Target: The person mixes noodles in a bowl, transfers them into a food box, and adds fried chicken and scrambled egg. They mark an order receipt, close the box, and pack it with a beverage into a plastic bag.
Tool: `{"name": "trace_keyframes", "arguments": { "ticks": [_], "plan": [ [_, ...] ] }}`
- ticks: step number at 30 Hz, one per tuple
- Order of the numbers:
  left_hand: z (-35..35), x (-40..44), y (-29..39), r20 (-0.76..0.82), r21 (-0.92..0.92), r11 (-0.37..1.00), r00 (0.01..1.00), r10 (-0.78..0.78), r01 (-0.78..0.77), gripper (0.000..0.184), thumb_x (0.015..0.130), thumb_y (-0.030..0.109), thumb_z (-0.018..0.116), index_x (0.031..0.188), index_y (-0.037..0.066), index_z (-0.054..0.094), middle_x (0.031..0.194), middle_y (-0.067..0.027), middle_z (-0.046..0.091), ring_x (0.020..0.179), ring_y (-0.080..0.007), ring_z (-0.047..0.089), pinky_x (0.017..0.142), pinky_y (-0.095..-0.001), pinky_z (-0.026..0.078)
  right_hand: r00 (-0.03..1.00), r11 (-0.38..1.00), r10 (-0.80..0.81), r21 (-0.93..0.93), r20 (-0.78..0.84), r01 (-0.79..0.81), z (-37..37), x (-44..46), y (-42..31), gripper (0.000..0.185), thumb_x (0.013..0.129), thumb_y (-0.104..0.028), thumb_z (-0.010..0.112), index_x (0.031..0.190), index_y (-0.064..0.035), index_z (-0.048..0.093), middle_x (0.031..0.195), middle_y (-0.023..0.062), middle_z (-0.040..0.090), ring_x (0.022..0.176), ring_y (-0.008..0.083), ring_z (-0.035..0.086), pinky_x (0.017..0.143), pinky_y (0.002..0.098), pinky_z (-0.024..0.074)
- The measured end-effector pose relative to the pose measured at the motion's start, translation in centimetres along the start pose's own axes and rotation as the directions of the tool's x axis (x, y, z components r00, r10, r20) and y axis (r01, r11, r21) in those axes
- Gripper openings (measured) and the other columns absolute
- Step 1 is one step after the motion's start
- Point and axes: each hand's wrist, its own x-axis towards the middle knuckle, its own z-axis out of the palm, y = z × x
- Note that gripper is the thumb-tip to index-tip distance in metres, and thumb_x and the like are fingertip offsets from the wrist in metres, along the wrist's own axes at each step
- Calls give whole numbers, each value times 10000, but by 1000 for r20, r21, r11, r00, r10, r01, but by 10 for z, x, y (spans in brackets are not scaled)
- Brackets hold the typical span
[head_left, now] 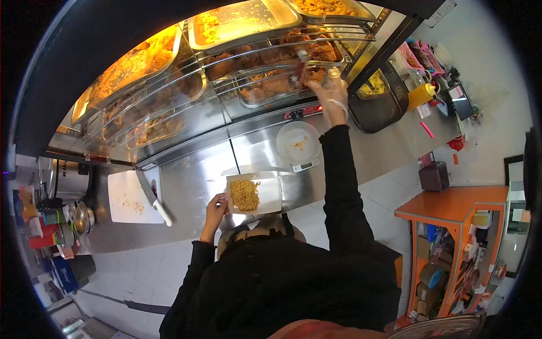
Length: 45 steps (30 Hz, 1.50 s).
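Note:
My left hand (pixel 214 213) grips the left edge of an open white takeaway box (pixel 271 195), its fingers curled at the rim. Noodles (pixel 245 195) fill the box's left part; the right part is bare. Inside the lit food warmer, my right hand (pixel 332 95) wears a clear plastic glove and closes around what look like tongs (pixel 301 63), blurred, with a reddish part and a metal end. Just beyond that hand are trays of fried food (pixel 272 85). The glove hides part of the grip.
A round white scale (pixel 291 141) with crumbs stands behind the box. On the left, a knife (pixel 152 198) lies at a white cutting board (pixel 132 195). Wire racks (pixel 220 59) cross the warmer. A black tray (pixel 379 116) and yellow bottle (pixel 420 96) stand right.

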Motion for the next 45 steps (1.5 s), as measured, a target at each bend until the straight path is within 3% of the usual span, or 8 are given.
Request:
{"name": "trace_keyframes", "arguments": {
  "ticks": [4,8,15,21,25,34,40,45],
  "plan": [
    [7,-8,-3,-9,-33,999,1000,-2,2,261,886,150,599,1121,40,569,818,-53,529,639,-117,593,541,-260,552,938,967,-228,-176,-262,186,42,2,-5,907,645,-504,754,1299,14,398,1225,241,492,1152,366,470,998,421,361],
    [14,-15,-5,-18,-155,985,997,-75,71,278,886,145,597,1136,40,537,842,-60,531,656,-136,613,555,-273,561,985,903,-142,395,-93,168,19,-1,-4,831,668,-382,763,1309,-9,390,1165,207,525,1050,347,517,921,423,405],
    [35,-22,-5,-30,-304,948,994,-103,89,263,889,97,578,1127,41,480,874,-85,538,673,-176,627,584,-288,562,931,-299,-215,887,296,-351,-9,-36,32,576,806,-248,642,1311,-80,420,1150,127,551,935,223,579,701,334,526],
    [47,-20,-4,-19,-371,926,996,-87,74,224,896,62,557,1097,27,465,932,-109,524,676,-184,625,610,-284,561,749,239,-183,768,637,-594,-21,-129,26,490,811,-343,690,1171,-55,522,1062,137,596,923,250,606,733,338,535],
    [47,-14,-8,-1,-363,927,995,-104,97,278,892,98,579,1130,42,447,923,-111,535,695,-194,641,622,-301,578,703,906,-398,370,589,204,-3,-192,2,483,739,-405,716,1060,-78,563,934,131,640,799,266,633,726,364,517],
    [45,-13,-21,-13,-296,954,999,42,-44,239,922,92,510,1143,18,462,912,-104,562,684,-179,631,630,-304,579,196,709,-244,37,950,705,80,-184,-24,340,653,-408,658,775,-90,649,775,126,651,775,326,616,718,419,482],
    [46,-13,-13,26,-390,921,1000,11,0,344,899,54,537,1217,50,405,920,-82,550,728,-176,623,597,-299,562,799,832,-553,122,236,541,-6,-134,-99,289,804,-300,610,862,-16,622,868,201,609,821,363,580,727,422,463],
    [50,-12,4,-13,-301,953,1000,10,-14,473,877,36,559,1307,106,373,1030,-83,493,753,-166,617,578,-282,561,728,726,-585,171,-356,667,9,-91,-126,216,826,-206,577,940,-23,593,975,168,606,882,372,555,753,441,441]
  ]
}}
